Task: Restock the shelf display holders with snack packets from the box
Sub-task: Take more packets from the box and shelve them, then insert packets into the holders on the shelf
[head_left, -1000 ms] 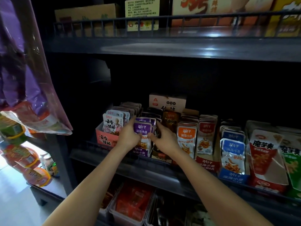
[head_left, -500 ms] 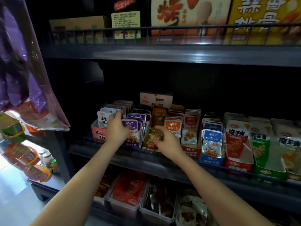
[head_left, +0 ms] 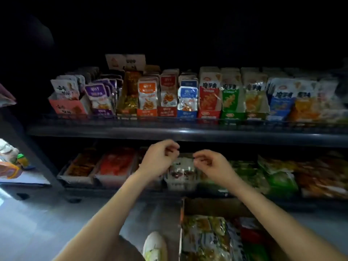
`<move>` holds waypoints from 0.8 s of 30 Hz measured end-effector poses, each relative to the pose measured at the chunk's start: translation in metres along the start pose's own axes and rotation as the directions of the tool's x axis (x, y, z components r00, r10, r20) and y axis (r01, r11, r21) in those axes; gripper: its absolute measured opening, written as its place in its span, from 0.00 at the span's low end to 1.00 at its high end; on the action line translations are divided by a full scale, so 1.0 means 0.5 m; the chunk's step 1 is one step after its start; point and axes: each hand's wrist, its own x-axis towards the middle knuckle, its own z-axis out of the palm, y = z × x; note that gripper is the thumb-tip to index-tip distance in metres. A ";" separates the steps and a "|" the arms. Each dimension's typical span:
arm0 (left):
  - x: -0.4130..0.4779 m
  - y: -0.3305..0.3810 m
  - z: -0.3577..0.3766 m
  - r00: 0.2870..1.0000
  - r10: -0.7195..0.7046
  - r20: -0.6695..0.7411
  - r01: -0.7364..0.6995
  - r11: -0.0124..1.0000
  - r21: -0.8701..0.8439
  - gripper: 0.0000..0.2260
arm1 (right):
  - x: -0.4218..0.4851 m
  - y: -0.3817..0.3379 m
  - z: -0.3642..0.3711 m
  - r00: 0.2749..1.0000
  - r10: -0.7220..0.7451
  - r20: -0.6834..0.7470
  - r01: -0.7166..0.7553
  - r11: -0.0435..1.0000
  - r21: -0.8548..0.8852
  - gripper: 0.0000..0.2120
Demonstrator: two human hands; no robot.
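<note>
Presently the snack packets [head_left: 205,236] lie packed flat in the open cardboard box [head_left: 216,206]. It sits on the floor [head_left: 56,223] at the lower right, just in front of the foot of the shelving and beside the person's pale shoe [head_left: 155,245]. Above the box both arms reach forward. The left hand [head_left: 160,159] and the right hand [head_left: 212,166] hang in the air near each other, in front of the lower shelf's trays [head_left: 114,166], touching nothing. On each hand the fingers curl loosely toward the thumb and nothing can be seen in them, though the picture is soft with motion. Higher up, the display holders [head_left: 146,112] stand in a row along the upper shelf [head_left: 188,133], behind its low wire rail. Each holds upright packets facing out, and most look well filled.

The step in hand looks like a trip to the box for more stock. To do it well, the person should pick the flavour that matches a holder with room. One hand should take a small stack squarely by its edges so the slippery foil does not fan out, keeping the printed faces one way. The other hand can then press the standing packets back in the holder, opening a gap for the new ones to slide in upright.
</note>
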 end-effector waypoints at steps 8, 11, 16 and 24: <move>-0.134 -0.084 0.326 0.931 -0.123 0.345 0.134 0.991 -0.009 0.05 | -0.252 0.361 -0.072 0.907 0.417 0.059 -0.405 0.901 -0.156 0.07; -0.166 -0.122 0.404 0.905 -0.193 0.378 0.190 0.981 0.046 0.05 | -0.307 0.472 -0.056 0.831 0.552 0.067 -0.526 0.819 -0.228 0.10; -0.207 -0.188 0.493 0.871 -0.301 0.389 0.284 0.953 0.102 0.08 | -0.357 0.614 -0.002 0.710 0.697 0.094 -0.656 0.705 -0.269 0.14; -0.228 -0.261 0.611 0.782 -0.455 0.427 0.483 0.874 0.046 0.06 | -0.333 0.757 0.075 0.646 0.755 0.112 -0.693 0.641 -0.331 0.16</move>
